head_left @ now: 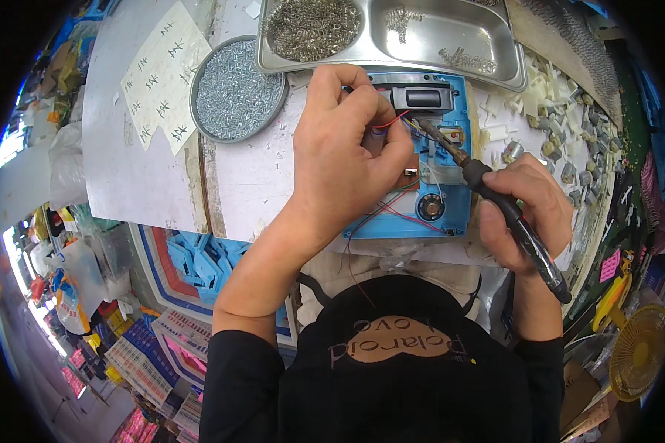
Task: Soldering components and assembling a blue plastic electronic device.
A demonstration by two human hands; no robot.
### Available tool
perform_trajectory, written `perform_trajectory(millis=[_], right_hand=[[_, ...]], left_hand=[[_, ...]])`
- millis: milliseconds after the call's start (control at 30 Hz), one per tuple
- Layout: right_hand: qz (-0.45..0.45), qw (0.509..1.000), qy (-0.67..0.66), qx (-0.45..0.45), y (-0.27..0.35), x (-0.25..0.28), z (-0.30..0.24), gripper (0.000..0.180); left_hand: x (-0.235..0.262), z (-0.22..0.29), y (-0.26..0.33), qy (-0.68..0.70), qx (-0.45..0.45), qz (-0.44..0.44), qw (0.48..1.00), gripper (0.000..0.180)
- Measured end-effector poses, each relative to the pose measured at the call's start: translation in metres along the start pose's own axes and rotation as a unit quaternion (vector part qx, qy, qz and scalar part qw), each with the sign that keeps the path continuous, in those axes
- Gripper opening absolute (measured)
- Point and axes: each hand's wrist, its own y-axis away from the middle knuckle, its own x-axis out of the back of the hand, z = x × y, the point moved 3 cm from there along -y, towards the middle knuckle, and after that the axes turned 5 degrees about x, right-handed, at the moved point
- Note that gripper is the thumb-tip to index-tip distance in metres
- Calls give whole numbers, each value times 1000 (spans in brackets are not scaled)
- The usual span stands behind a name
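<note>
My left hand [340,140] is closed in a pinch over a blue plastic housing [454,188], with thin red and blue wires [397,119] at its fingertips. The exact grip is partly hidden by the fingers. In my right hand [536,203] is a soldering iron [511,214], held by its black handle. Its tip points up and left, in among the wires near the left fingertips. The open housing holds a black part [423,99] along its far side, a small brown circuit board [408,181] and a round black part [430,207]. Loose wires trail over its near edge.
A round dish of small metal pieces [236,92] stands left of the housing. Behind it sits a steel tray [391,60] with springs. Scattered small motors and white plastic parts [561,140] lie at right. Blue plastic pieces [207,258] fill a container at lower left; a yellow fan [640,351] stands lower right.
</note>
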Motion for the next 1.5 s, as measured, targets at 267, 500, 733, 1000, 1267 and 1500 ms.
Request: perform_trajectory(millis=[267,500,733,1000,1267,1500], right_hand=[[0,1000,-6,2,2,-1,2,27],[-6,1000,3,9,-2,1,2,27],[-15,1000,8,23,-6,2,2,27],[-6,1000,14,22,1,9,-3,28],[10,1000,13,23,6,17,-7,27],[10,1000,5,22,7,20,-6,28]], left_hand=[[0,-1,0,-10,-13,3,1000,9],[-2,-2,0,-21,-47,15,999,14],[-3,-1,1,-20,-25,10,999,12],[-4,0,1,-26,-33,12,999,12],[-4,0,1,-39,-48,17,998,12],[-3,0,1,-44,-48,16,998,11]])
